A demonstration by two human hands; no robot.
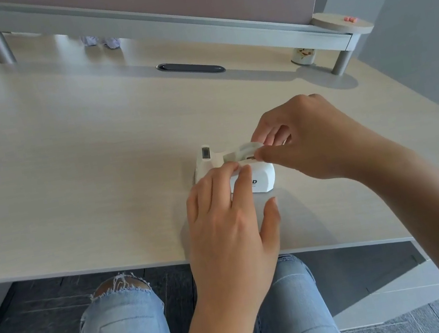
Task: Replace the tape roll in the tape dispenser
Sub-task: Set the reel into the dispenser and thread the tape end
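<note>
Nearest, the left hand [227,217] lies spread, palm down, its fingertips [234,168] resting on the near side of the white tape dispenser [261,179], apparently steadying it against the desk [80,167]. Whether those fingertips press or merely touch cannot be told. Just beyond, the right hand [310,138] reaches in from the right and pinches the tape roll [244,150] between thumb and forefinger at the top of the dispenser's cradle; the roll looks pale and translucent, and is partly hidden by the fingers. The dispenser sits near the desk's front edge, its long axis running left to right and slightly away, with the cutter end [206,152] at the far left and the rounded body toward the right hand. So the roll lies directly under the right hand's fingertips, which makes that hand the one to lift or seat it. Whether the roll sits fully in its cradle is not clear. Farther back lies a dark oval cable slot [190,68], and beyond it a raised shelf [187,22].
</note>
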